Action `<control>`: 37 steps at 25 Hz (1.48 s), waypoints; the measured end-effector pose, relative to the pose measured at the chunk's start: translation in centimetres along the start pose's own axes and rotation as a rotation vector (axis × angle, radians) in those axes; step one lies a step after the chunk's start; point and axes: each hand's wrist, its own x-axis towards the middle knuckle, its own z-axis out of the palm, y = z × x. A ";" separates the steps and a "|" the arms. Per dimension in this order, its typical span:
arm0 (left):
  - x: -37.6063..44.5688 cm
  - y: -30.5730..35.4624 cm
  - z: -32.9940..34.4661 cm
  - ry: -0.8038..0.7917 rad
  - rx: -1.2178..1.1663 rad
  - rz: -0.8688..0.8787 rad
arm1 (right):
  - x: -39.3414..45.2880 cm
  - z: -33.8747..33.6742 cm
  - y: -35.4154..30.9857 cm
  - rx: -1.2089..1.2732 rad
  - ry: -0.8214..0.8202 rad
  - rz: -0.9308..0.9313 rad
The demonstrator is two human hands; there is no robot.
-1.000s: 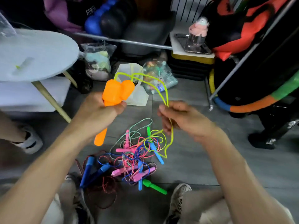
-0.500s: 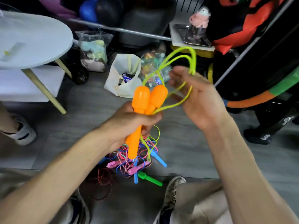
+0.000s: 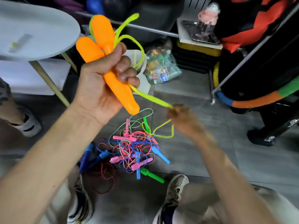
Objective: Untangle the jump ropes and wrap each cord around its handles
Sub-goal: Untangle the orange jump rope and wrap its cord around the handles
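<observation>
My left hand (image 3: 103, 88) grips two orange handles (image 3: 103, 39) held together, raised high at the upper left. Their yellow-green cord (image 3: 148, 97) loops above the handles and runs taut from under my fingers down to my right hand (image 3: 181, 117), which pinches it; that hand is blurred. A slack loop of the same cord hangs below the right hand. On the floor between my feet lies a tangled pile of jump ropes (image 3: 132, 149) with pink, blue and green handles and red, blue and teal cords.
A round white table (image 3: 35, 29) stands at the upper left. Plastic bags (image 3: 161, 65) lie on the floor beyond the pile. Striped hoops and a metal rack (image 3: 242, 65) fill the right side. My shoes (image 3: 176, 188) flank the pile. Another person's foot (image 3: 27, 122) is at the left.
My left hand has lifted the orange handles up and tilted them left. My right hand has dropped from beside the handles to lower right, pulling the yellow-green cord taut.
</observation>
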 end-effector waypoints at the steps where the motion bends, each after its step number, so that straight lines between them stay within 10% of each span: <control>1: 0.1 0.0 -0.1 0.042 0.014 0.009 | 0.5 -1.5 0.4 0.210 0.160 0.075; 5: 0.6 -1.4 -0.6 0.357 0.499 -0.058 | 0.4 -6.1 0.6 0.954 0.552 -0.045; 8: -0.2 -4.6 -0.3 0.261 1.111 -0.135 | -1.3 -6.8 -1.7 1.353 0.279 -0.189; 11: -0.9 -8.1 0.2 -0.153 1.065 -0.176 | -2.5 -6.0 -3.3 1.566 -0.037 -0.271; 13: -0.7 -9.5 -0.3 -0.085 1.013 -0.178 | -2.9 -6.1 -3.6 1.632 -0.183 -0.334; 20: 0.7 -7.2 0.1 0.336 0.775 -0.085 | -1.8 -3.9 -2.2 1.353 -0.076 0.018; 28: -0.6 -3.9 0.9 0.207 0.246 -0.124 | -4.5 2.3 -2.2 1.118 -1.011 -0.298; 34: -0.9 -0.1 -1.8 0.395 0.213 -0.073 | -5.3 4.8 -1.6 0.509 -1.001 -0.297; 37: -1.9 -0.1 -4.5 0.464 0.723 -0.271 | -4.4 6.0 0.0 0.368 -0.722 -0.079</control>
